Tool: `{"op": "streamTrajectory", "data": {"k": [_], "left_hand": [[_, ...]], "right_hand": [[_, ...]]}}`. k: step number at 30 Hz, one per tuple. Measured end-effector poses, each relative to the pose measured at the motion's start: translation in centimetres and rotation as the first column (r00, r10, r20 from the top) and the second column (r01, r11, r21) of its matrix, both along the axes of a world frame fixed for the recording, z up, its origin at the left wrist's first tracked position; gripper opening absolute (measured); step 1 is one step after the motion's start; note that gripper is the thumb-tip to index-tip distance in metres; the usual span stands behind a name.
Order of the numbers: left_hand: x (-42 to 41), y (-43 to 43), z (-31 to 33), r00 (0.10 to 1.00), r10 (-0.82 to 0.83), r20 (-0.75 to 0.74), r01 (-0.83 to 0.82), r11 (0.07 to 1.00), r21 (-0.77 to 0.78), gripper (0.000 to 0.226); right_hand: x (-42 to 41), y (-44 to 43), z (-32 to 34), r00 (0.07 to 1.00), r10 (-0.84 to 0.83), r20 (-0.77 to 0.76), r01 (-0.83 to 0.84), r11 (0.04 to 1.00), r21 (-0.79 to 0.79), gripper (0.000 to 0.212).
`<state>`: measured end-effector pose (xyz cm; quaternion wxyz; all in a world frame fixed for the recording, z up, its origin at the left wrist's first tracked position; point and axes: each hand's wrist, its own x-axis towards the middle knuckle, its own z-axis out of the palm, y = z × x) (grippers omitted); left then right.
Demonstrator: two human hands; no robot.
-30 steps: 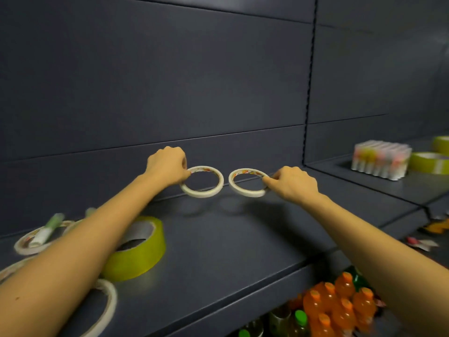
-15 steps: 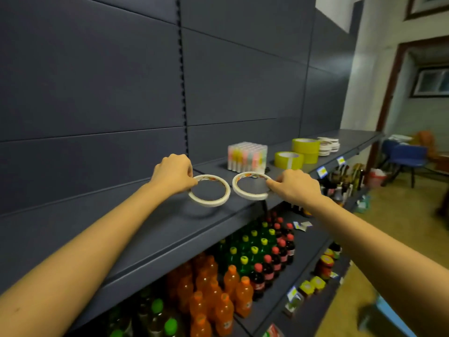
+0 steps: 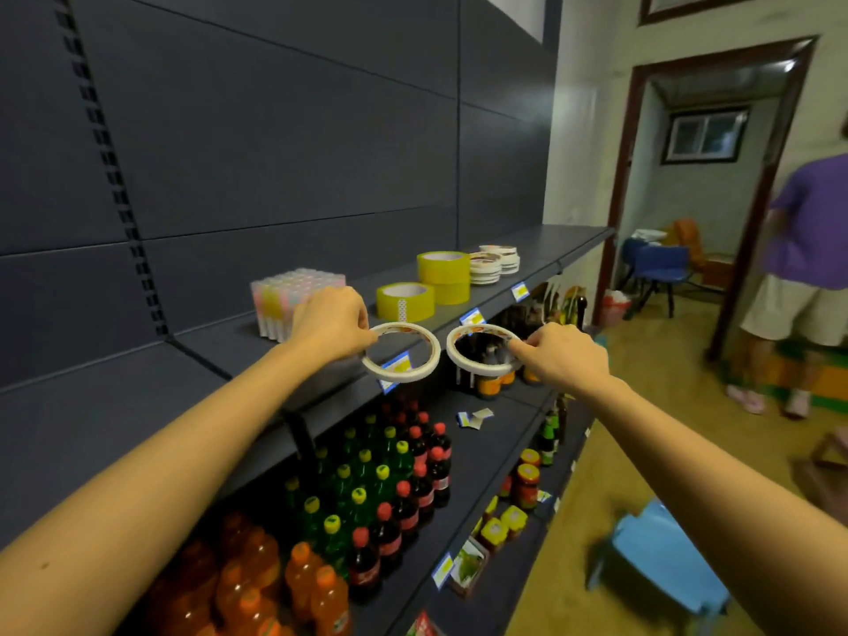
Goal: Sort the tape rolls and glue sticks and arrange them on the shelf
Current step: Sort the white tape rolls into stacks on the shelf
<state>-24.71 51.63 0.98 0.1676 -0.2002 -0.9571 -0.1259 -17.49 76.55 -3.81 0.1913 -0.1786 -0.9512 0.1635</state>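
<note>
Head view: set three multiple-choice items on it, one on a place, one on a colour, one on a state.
1. The glue stick pack stands:
A) on the floor
B) on the top shelf, just beyond the left hand
C) among the bottles

2. The wide tape rolls are:
A) red
B) blue
C) yellow

3. The right hand:
A) hangs empty
B) pinches a thin white ring
C) grips a bottle

Key:
1. B, the pack shows on the shelf past the knuckles.
2. C, every wide roll has yellow sides.
3. B, the fingers close on the ring's rim.
</note>
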Motion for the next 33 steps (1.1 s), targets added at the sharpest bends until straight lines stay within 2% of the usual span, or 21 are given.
{"op": "streamTrajectory", "data": {"k": [7,16,21,27,33], "left_hand": [[-6.9,9.1,-0.1,1.000,-0.026,-0.001,0.026,0.999,0.042,0.012],[-15.7,19.3,1.1,0.998,-0.052,0.037,0.047,0.990,0.133,0.008],[-19.2,23.2,1.7,0.999,-0.037,-0.002,0.037,0.993,0.116,0.010],[-23.3,27.3,2.2,0.989,0.105,-0.108,-0.095,0.992,0.087,0.012],[-27.4,31.2,2.9,0.946,0.319,-0.058,-0.312,0.945,0.100,0.014]], "right_hand": [[-5.7,8.5,0.4,0.997,-0.078,0.003,0.077,0.989,0.124,0.047],[-15.1,19.3,1.3,0.997,-0.072,0.015,0.069,0.989,0.133,0.046],[-19.8,24.0,1.4,0.999,-0.034,0.012,0.032,0.991,0.127,0.054],[-27.1,29.5,2.7,0.996,0.089,-0.018,-0.086,0.988,0.130,0.052],[-33.9,33.8,4.2,0.968,0.250,-0.024,-0.246,0.963,0.113,0.047]]}}
